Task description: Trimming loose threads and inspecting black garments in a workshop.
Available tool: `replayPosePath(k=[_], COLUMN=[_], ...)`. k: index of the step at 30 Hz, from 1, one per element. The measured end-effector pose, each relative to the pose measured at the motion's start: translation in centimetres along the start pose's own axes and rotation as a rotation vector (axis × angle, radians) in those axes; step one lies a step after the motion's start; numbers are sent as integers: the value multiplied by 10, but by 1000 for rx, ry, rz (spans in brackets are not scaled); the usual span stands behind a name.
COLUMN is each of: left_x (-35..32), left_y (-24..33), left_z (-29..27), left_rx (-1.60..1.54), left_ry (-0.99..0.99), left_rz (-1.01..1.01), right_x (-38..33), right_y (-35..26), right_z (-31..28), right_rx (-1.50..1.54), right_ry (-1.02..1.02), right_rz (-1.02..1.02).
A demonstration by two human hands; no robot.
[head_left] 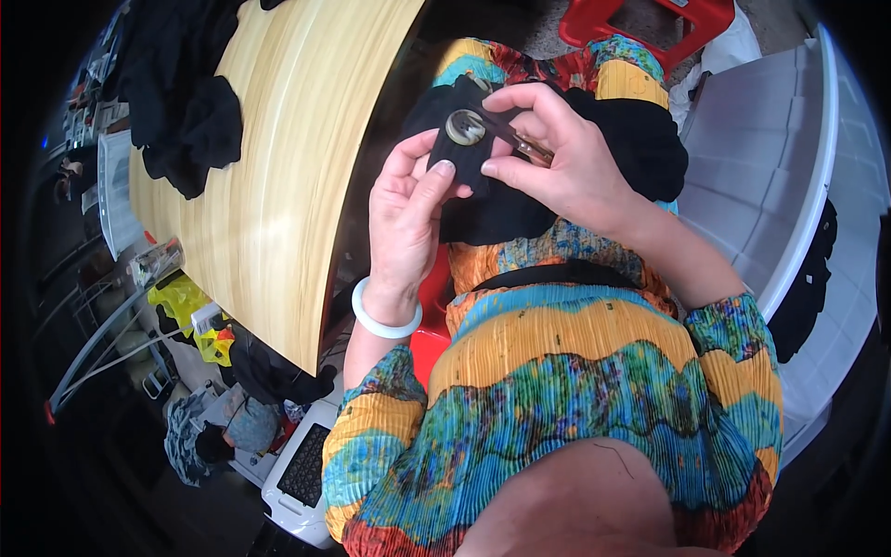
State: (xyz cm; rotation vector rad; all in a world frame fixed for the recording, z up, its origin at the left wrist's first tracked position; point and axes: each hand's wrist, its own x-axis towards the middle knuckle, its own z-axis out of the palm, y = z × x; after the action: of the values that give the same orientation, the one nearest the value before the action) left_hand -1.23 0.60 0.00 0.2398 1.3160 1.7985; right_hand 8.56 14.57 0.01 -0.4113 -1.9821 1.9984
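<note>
My left hand (408,209) pinches a piece of black fabric (520,200) that lies over my lap. A round grey-brown button (466,127) sits on that fabric at my left fingertips. My right hand (557,153) is closed over the fabric beside the button. A small brownish tool (531,148) shows between its fingers, too hidden to tell its kind. A white bangle (385,316) circles my left wrist.
A light wooden table (278,167) stands to my left with more black cloth (186,102) heaped on it. A red stool (650,23) is ahead, a white surface (780,158) to the right. A white machine (302,469) and bags sit on the floor lower left.
</note>
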Motion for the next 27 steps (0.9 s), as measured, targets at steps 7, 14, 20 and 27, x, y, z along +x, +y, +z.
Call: replayPosePath(k=[7,14,20,27], left_x=[0,0,4,1], left_y=[-7,-23,-18,-22], left_z=[2,-3,-2,-4], left_rx=[141,692,24,74], left_ry=[-1,89,165,160], left_rz=[94,396,106,109], right_x=[2,5,-5,-1], right_y=[8,7,10,19], right_z=[-4,0,6,10], right_rx=[295,449,-5,25], right_ry=[-55,-52,23,9], right_rz=[180,236,98,196])
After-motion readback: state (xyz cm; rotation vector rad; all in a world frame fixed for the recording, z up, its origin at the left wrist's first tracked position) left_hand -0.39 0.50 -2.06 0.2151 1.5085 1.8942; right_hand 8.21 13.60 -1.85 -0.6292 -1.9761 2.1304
